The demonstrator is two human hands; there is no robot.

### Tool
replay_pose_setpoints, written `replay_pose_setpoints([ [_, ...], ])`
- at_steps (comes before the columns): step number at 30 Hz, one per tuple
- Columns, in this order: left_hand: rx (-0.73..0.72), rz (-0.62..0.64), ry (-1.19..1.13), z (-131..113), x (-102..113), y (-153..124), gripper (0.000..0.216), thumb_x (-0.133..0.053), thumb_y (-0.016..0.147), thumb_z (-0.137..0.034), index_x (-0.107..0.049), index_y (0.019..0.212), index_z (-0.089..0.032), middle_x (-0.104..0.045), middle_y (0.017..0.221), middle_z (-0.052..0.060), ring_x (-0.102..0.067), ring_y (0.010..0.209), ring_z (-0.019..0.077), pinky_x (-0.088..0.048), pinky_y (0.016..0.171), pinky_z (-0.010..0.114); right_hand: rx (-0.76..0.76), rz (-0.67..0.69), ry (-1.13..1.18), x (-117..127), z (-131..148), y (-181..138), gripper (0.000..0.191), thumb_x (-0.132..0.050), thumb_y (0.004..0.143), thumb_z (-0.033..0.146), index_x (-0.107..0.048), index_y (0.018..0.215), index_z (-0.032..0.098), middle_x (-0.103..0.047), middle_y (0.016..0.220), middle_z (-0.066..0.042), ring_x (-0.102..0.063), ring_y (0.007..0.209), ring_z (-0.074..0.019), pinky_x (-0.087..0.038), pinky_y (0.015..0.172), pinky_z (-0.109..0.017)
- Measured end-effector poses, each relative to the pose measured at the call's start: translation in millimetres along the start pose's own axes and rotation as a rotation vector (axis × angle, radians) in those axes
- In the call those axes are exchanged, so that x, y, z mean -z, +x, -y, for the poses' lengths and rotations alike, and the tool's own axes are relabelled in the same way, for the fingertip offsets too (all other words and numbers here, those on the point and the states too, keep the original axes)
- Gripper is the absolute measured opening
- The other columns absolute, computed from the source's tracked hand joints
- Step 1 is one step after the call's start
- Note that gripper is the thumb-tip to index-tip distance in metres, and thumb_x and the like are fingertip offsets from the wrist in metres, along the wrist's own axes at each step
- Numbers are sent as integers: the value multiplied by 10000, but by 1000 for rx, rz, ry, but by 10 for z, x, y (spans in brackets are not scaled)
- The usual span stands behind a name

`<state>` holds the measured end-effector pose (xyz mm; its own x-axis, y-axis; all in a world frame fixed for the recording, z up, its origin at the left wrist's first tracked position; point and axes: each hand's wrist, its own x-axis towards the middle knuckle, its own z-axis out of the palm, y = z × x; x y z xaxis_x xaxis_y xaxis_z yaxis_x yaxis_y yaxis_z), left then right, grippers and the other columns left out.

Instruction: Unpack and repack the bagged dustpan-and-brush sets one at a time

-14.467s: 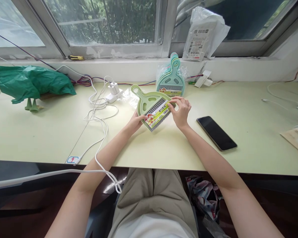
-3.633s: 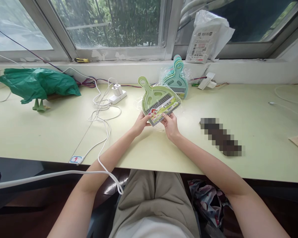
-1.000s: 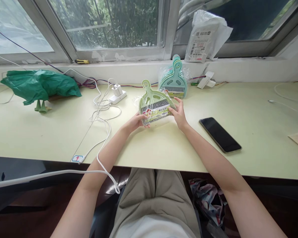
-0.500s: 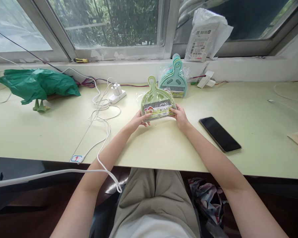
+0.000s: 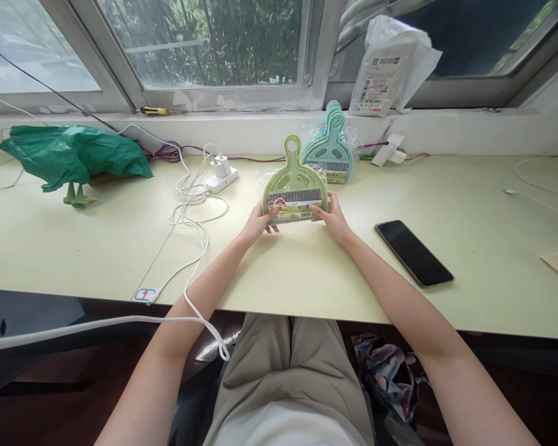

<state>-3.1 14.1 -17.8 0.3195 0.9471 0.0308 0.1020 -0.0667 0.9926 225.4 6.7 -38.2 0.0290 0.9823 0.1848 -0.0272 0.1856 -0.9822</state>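
Between my two hands is a green dustpan and brush set (image 5: 296,181) in clear plastic wrap, held tilted up with its looped handle at the top. My left hand (image 5: 259,222) grips its lower left corner, thumb in front and fingers underneath. On the lower right side, my right hand (image 5: 331,217) holds it with the thumb over the printed label. Right behind it stands a stack of similar wrapped dustpan sets (image 5: 331,145), the front one light blue, leaning near the wall.
A black phone (image 5: 413,253) lies right of my arm. White cables (image 5: 198,210) and a charger on a power strip (image 5: 221,176) are on the left, beside a green plastic bag (image 5: 77,155). A white wrapped package (image 5: 381,74) stands on the window sill.
The green dustpan set has been tipped more upright, its handle rising and its front turning toward me. My right thumb has shifted left over the label. Both hands keep their hold.
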Motion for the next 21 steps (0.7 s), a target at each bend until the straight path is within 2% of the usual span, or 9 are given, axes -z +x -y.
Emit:
replay_pose_setpoints([
  [2, -5, 11, 8, -2, -5, -2, 424, -617, 809, -430, -457, 1090, -157, -682, 911, 51, -629, 492, 100, -394, 400, 196, 21, -15, -55, -19, -18, -2, 688, -800, 607, 472, -435, 1158, 281, -629, 1062, -28, -621, 900, -207, -558, 632, -313],
  [5, -14, 37, 18, -9, -29, -16, 424, -606, 811, -433, -441, 1090, -160, -675, 921, 52, -628, 492, 98, -389, 390, 190, 38, -69, -107, -22, -67, 16, 667, -815, 586, 492, -485, 1113, 251, -635, 1030, -49, -618, 878, -221, -558, 645, -338],
  [8, -17, 47, 24, -21, -56, -33, 405, -576, 818, -412, -433, 1101, -159, -675, 954, 62, -623, 486, 97, -392, 386, 194, 70, -97, -107, -8, -119, 43, 663, -818, 582, 511, -503, 1097, 237, -642, 1029, -57, -617, 932, -242, -565, 736, -382],
  [13, 29, 45, 20, -53, -56, -36, 375, -520, 775, -278, -444, 1120, -153, -682, 928, 57, -636, 493, 117, -392, 389, 201, 115, -79, -105, 8, -166, 62, 672, -793, 626, 530, -492, 1148, 232, -644, 1087, -74, -607, 1027, -260, -539, 871, -421],
  [21, 60, 81, 40, -114, -28, -53, 404, -479, 753, -264, -454, 1139, -146, -702, 1001, 95, -672, 557, 135, -461, 452, 213, 129, -36, -88, 38, -159, 62, 646, -744, 692, 543, -491, 1201, 237, -628, 1188, -82, -594, 1085, -258, -509, 943, -424],
])
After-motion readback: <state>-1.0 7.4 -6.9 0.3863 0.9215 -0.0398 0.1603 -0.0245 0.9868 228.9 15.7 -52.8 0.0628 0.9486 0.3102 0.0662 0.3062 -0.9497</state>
